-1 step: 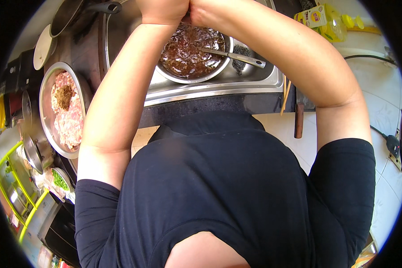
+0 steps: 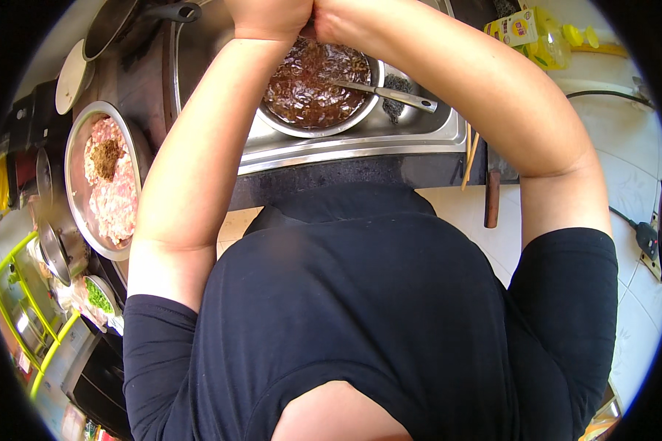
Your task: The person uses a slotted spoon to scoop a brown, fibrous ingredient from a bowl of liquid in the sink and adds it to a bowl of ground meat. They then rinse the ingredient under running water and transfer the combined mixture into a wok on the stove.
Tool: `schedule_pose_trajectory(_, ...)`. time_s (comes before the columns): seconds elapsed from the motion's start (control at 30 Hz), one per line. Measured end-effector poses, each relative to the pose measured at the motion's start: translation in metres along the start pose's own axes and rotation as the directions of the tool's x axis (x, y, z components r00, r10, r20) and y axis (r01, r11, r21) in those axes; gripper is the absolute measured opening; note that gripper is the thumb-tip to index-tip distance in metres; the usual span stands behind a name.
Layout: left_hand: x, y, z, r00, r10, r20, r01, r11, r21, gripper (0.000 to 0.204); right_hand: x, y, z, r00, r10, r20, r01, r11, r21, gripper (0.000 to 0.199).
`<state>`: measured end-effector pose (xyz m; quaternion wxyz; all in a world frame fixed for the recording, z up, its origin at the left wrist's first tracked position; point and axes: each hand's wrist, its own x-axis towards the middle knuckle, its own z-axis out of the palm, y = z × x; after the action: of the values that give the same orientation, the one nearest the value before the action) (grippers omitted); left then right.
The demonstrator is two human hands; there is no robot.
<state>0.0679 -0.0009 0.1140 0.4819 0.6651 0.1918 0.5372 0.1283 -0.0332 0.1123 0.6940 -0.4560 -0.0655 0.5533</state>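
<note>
The lower half of the frame is filled by the person's black short-sleeved shirt [image 2: 390, 309], from which both bare forearms are raised toward the top centre. Above it, across the upper middle, a stainless steel sink [image 2: 360, 143] is set into a dark counter, and inside it a round steel bowl of dark brown shredded food in liquid [image 2: 312, 88] is seen, with a long metal spoon [image 2: 386, 92] resting across its right rim. At the left edge a wide round metal basin of pink minced meat with a brown spice heap [image 2: 103, 180] is placed on the counter. The left hand [image 2: 268, 16] and the right hand [image 2: 331, 18] are pressed together directly over the bowl, cut by the top edge, so whether anything is clamped between them cannot be told. The step in hand is judged to be squeezing or wringing something over the bowl; the next move is judged to call for steady pressure kept above the bowl, so that drips fall inside it.
</note>
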Motion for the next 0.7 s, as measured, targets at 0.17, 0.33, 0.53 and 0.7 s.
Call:
schedule_pose_trajectory(0.17, 0.005, 0.013, 0.002, 0.998, 0.037, -0.049, -0.038, 0.999, -0.007, 0.028, 0.002, -0.003, 0.004, 0.993, -0.046, 0.107, 0.045, 0.999, 0.013, 0.025)
schedule_pose_trajectory(0.33, 0.025, 0.044, 0.006, 0.982, 0.19, -0.024, -0.19, 0.982, -0.013, 0.028, -0.028, -0.035, 0.02, 0.979, -0.093, 0.18, 0.1, 0.995, -0.029, 0.025)
schedule_pose_trajectory(0.53, -0.002, 0.002, -0.001, 0.906, 0.421, 0.036, -0.421, 0.893, 0.159, 0.028, -0.001, 0.009, -0.016, 0.99, -0.087, 0.107, 0.097, 0.992, -0.087, 0.026)
schedule_pose_trajectory(0.7, -0.083, -0.055, -0.003, 0.987, -0.151, -0.053, 0.16, 0.942, 0.295, 0.031, -0.002, 0.075, -0.059, 0.97, 0.178, -0.163, -0.163, 0.981, 0.1, 0.021)
